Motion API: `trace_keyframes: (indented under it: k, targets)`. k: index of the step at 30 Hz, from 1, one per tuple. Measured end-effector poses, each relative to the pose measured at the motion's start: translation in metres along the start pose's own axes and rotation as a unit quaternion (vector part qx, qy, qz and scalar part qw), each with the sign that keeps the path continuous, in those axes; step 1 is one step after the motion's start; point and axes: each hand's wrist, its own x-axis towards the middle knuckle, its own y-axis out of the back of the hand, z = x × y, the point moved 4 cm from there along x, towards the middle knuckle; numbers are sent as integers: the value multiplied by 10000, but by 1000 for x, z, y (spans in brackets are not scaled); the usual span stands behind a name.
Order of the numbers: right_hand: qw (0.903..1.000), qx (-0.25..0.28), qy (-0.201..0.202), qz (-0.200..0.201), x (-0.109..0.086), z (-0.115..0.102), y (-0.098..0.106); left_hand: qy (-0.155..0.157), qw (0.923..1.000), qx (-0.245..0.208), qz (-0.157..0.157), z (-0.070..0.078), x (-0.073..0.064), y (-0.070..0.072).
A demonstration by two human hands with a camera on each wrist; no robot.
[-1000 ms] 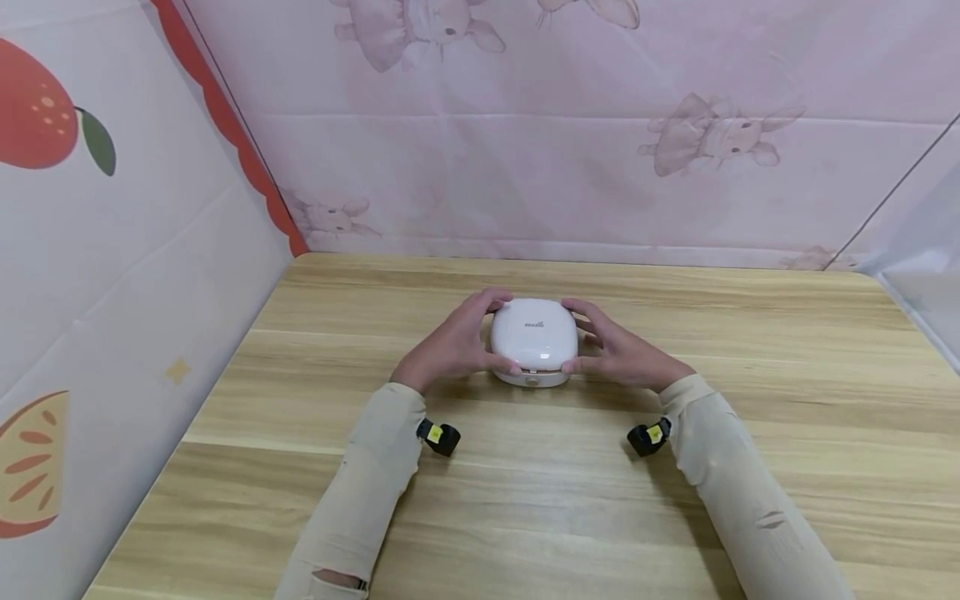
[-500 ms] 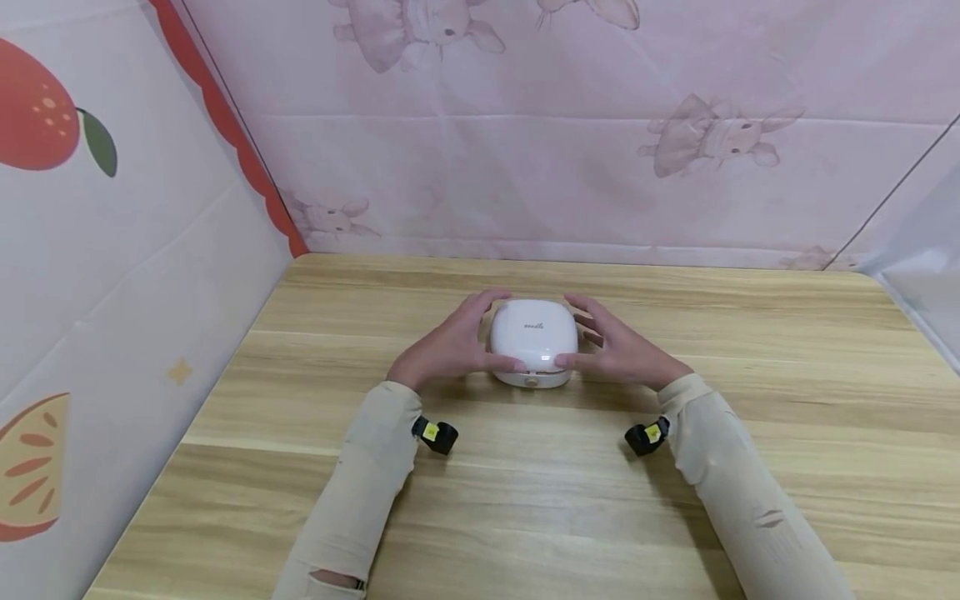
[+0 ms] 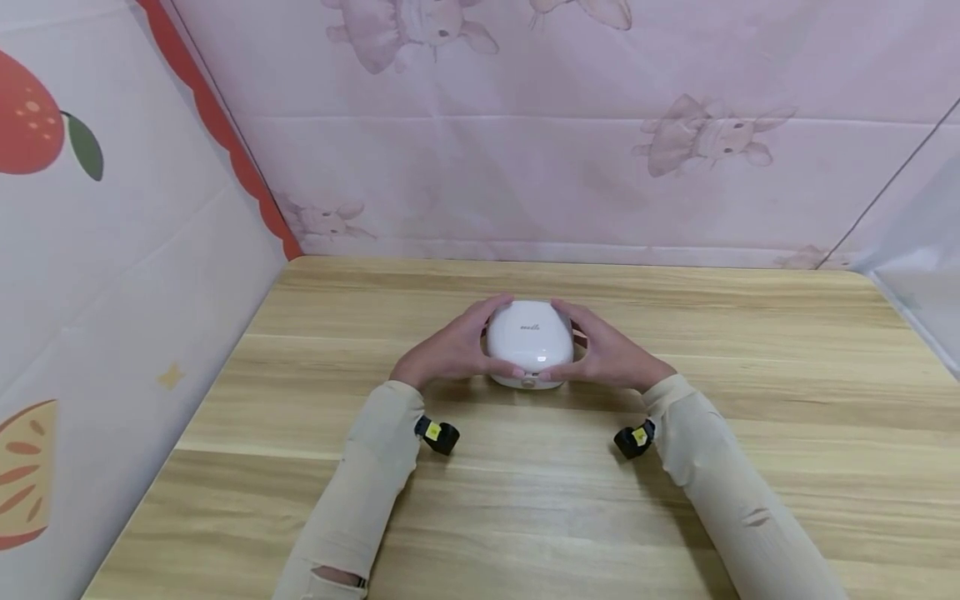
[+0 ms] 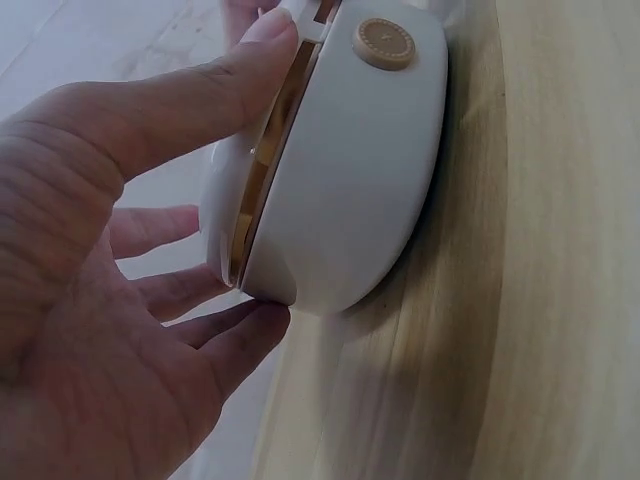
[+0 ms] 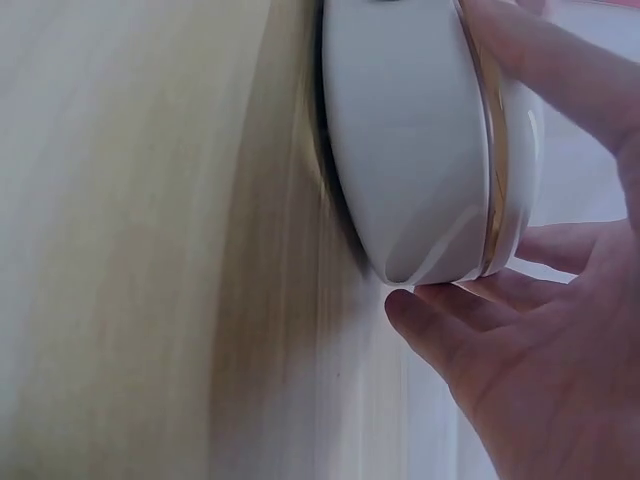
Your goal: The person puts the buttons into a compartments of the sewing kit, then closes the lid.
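Observation:
A white, rounded, lidded case [image 3: 531, 337] sits on the wooden table, with small lettering on its glossy top. In the left wrist view, a gold band [image 4: 262, 165] runs in the seam under the lid and a round tan knob [image 4: 384, 44] sits on the front. My left hand [image 3: 453, 346] holds the case's left side, thumb at the front seam and fingers around the side and back. The right hand [image 3: 611, 350] grips the opposite side the same way, its thumb [image 5: 560, 65] along the lid's edge. What lies inside the case is hidden.
The wooden table [image 3: 525, 500] reaches back to a pink rabbit-print cloth wall [image 3: 525, 183]. A white fruit-print wall [image 3: 150, 275] borders it on the left. Each wrist carries a small black camera, the left camera [image 3: 438, 436] and the right camera [image 3: 634, 439].
My right hand has shifted left, and its fingers now lie against the case after standing slightly off it. Both thumbs sit closer together at the front. The view has turned slightly.

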Motion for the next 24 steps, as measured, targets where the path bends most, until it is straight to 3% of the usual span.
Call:
trace_keyframes:
  k: [24]
  targets:
    - [9990, 437, -15, -134, 0, -4, 3, -83, 9999, 139, -51, 3, 1, 2]
